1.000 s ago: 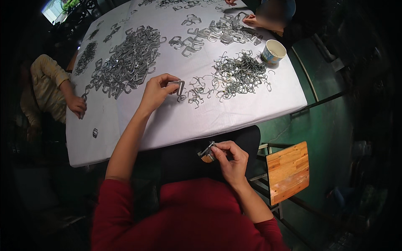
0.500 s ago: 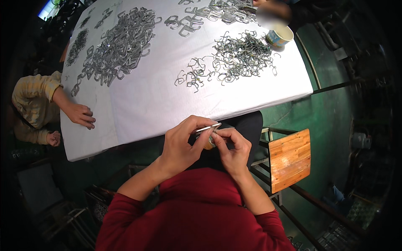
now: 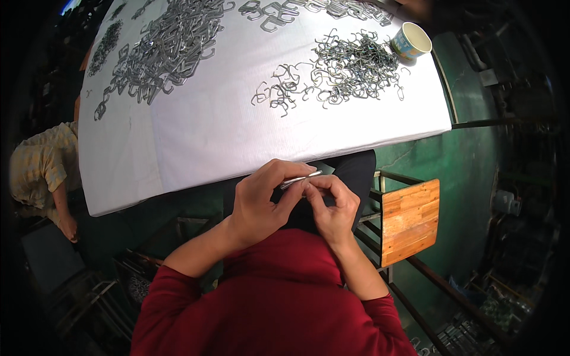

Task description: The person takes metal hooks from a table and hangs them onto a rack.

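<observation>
In front of my lap, just off the near edge of the table, I hold a slim silver metal piece (image 3: 301, 177), seen nearly edge-on; it looks like a carabiner frame. My left hand (image 3: 256, 199) is closed on it, the thumb below and the fingers along the top. Against its near right side, my right hand (image 3: 336, 207) is pinched, thumb to forefinger; whatever is between those fingertips is hidden. Bent wire pieces (image 3: 356, 68) lie heaped on the right of the table. A bigger heap of flat silver carabiner frames (image 3: 166, 53) covers the far left.
White cloth covers the table (image 3: 208, 133). A paper tub (image 3: 411, 43) stands at its right edge; more frames (image 3: 276, 15) lie at the back. Left sits a person in a checked sleeve (image 3: 44, 160). A wooden stool (image 3: 411, 222) is at my right.
The neighbour's hand has left the tabletop and hangs beside it. Another person's hand has moved off the tub. My hands stay together, and the metal piece lies slightly flatter.
</observation>
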Demonstrator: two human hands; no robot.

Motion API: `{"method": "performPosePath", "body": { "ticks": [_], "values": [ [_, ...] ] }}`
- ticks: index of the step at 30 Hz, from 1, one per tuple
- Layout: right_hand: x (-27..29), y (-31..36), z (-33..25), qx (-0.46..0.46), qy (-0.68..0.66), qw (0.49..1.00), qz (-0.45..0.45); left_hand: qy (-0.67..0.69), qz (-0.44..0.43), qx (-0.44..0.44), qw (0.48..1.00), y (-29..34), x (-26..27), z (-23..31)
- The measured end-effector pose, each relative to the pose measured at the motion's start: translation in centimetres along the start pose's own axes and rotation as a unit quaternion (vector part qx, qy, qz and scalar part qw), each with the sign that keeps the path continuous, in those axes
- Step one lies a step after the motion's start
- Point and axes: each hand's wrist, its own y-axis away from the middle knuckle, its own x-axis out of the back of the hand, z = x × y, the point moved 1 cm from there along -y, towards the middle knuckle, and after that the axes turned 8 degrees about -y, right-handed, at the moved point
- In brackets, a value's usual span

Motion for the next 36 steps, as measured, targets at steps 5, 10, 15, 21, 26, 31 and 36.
{"method": "performPosePath", "body": {
  "ticks": [5, 10, 15, 21, 26, 31, 36],
  "values": [
    [0.5, -0.3, -0.4, 0.047, 0.035, 0.998, -0.028, 0.004, 0.040, -0.076, 0.996, 0.1, 0.0, -0.3],
    [3.2, -4.2, 1.5, -0.035, 0.034, 0.999, 0.003, 0.007, 0.045, -0.024, 0.999, 0.6, -0.2, -0.6],
    [3.2, -15.5, 4.5, 0.058, 0.243, 0.961, -0.121, 0.003, 0.035, -0.018, 0.999, 0.8, -0.1, -0.7],
    [2.2, -20.0, 6.5, 0.104, 0.440, 0.838, -0.306, 0.033, 0.030, -0.013, 0.999, 1.3, -0.2, -0.6],
    [2.5, -18.3, 3.7, 0.061, 0.307, 0.921, -0.232, 0.023, 0.049, -0.016, 0.998, 1.2, 0.1, -0.6],
    [3.2, -11.3, -0.8, -0.260, -0.126, 0.948, -0.137, 0.025, 0.069, -0.013, 0.997, 1.4, 0.1, -1.0],
    [3.4, -4.2, -4.1, -0.266, -0.265, 0.920, -0.114, 0.023, 0.064, 0.002, 0.998, 1.1, -0.2, -0.5]
  ]
}}
